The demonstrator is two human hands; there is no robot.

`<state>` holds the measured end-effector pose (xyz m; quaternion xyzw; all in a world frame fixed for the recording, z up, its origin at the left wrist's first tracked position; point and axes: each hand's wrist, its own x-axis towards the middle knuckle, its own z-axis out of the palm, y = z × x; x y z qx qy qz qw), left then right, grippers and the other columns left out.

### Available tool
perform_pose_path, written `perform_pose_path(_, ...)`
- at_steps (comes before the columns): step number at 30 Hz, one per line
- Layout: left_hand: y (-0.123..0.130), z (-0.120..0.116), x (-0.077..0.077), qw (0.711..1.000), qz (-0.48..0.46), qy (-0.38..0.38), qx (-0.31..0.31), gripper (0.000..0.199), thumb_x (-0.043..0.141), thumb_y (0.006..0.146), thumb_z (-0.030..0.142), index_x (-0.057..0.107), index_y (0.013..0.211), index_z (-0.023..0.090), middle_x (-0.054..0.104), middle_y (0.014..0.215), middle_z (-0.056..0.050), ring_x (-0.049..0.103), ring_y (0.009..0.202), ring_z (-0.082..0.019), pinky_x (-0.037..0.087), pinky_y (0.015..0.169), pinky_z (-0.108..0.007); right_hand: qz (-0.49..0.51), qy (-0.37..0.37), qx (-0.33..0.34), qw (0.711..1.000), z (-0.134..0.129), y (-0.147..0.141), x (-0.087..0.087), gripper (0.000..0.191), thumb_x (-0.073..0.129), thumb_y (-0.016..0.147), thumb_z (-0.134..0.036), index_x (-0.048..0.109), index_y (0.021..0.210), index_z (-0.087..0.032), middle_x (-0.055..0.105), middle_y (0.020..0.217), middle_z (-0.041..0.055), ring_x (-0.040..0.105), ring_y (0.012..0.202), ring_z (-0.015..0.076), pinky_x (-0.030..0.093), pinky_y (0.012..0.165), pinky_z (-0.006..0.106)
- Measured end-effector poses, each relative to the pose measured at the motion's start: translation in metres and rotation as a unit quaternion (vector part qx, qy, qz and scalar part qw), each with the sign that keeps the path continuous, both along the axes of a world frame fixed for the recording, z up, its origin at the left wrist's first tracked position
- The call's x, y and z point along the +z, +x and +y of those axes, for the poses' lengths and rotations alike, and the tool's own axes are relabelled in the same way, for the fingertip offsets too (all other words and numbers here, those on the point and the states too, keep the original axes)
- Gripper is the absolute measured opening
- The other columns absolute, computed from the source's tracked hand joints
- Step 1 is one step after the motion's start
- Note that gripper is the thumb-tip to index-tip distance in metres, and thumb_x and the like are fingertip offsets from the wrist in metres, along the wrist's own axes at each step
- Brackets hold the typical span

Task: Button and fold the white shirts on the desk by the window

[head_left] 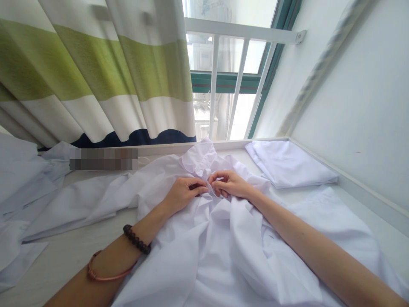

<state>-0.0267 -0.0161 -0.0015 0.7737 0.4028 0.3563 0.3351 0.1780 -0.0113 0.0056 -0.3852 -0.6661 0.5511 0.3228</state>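
The white garment (191, 251) lies spread on the white tabletop (96, 228), centred before the person, with its collar (200, 157) at the far end, near the raised rim (159, 148). The left hand (187, 192) grasps the garment just below the collar, fabric pinched between thumb and index finger. The right hand (227, 184) is positioned directly beside it, its thumb and fingertips closed on the same section of fabric. The small detail between the fingertips is too fine to identify.

The garment is plain, thin and unfolded. Gathers radiate from the grasped section; loose, deep folds extend toward the person. A sleeve (86, 202) extends to the left across the tabletop.

A folded white cloth (290, 164) lies flat at the far right corner, inside the rim. Crumpled white fabric (19, 179) is piled at the left edge. A pixelated area (104, 159) obscures an item near the far rim.

The left forearm carries a dark bead bracelet (136, 239) and a copper-coloured bangle (110, 279). Beyond the rim are a green-and-cream curtain (96, 68), a white railing (239, 30) and a green-framed window (230, 83).
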Motion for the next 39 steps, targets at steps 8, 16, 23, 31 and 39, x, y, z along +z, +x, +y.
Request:
perform_pose_path(8,-0.0018,0.0013,-0.0022,1.000,-0.009,-0.002,-0.005,0.015,0.067,0.078,0.029,0.076,0.084,0.019,0.076,0.079,0.000,0.066,0.067,-0.014,0.051,0.066,-0.020,0.026,-0.003,0.032,0.999,0.0021,0.0027,-0.0030,0.028,0.071,0.074,-0.039,0.062,0.082,-0.014,0.062,0.056,-0.0027,0.054,0.047,0.0074,0.046,0.045,0.019)
perform_pose_path(16,0.0006,0.0009,-0.0039,1.000,-0.022,0.010,-0.003,0.014,0.067,0.079,0.030,0.075,0.082,0.018,0.075,0.080,0.000,0.066,0.069,-0.014,0.053,0.069,-0.022,0.033,-0.042,0.066,0.996,0.0056,0.0079,-0.0045,0.035,0.074,0.073,-0.045,0.063,0.083,-0.014,0.067,0.064,0.0005,0.063,0.057,0.0101,0.053,0.059,0.023)
perform_pose_path(23,0.0009,-0.0006,-0.0015,1.000,-0.012,0.010,0.002,0.014,0.066,0.079,0.029,0.075,0.082,0.019,0.074,0.078,0.001,0.064,0.066,-0.013,0.050,0.066,-0.020,0.039,-0.053,0.077,0.995,0.0046,0.0090,-0.0025,0.034,0.075,0.073,-0.044,0.064,0.083,-0.013,0.068,0.067,0.0008,0.064,0.061,0.0103,0.054,0.061,0.022)
perform_pose_path(31,0.0014,-0.0010,-0.0014,0.998,0.005,0.060,-0.006,0.010,0.067,0.079,0.026,0.074,0.078,0.020,0.074,0.078,0.000,0.064,0.067,-0.014,0.050,0.069,-0.022,-0.001,-0.027,0.078,0.997,0.0034,0.0072,-0.0027,0.034,0.071,0.075,-0.047,0.062,0.077,-0.015,0.066,0.064,0.0005,0.064,0.061,0.0112,0.054,0.063,0.024)
perform_pose_path(39,0.0017,-0.0008,-0.0022,0.992,0.042,0.116,-0.015,0.013,0.062,0.084,0.027,0.072,0.079,0.020,0.073,0.080,-0.001,0.064,0.070,-0.015,0.050,0.075,-0.025,-0.018,-0.008,0.103,0.994,0.0028,0.0080,0.0001,0.037,0.070,0.075,-0.051,0.059,0.076,-0.016,0.065,0.063,-0.0004,0.061,0.059,0.0104,0.052,0.062,0.024)
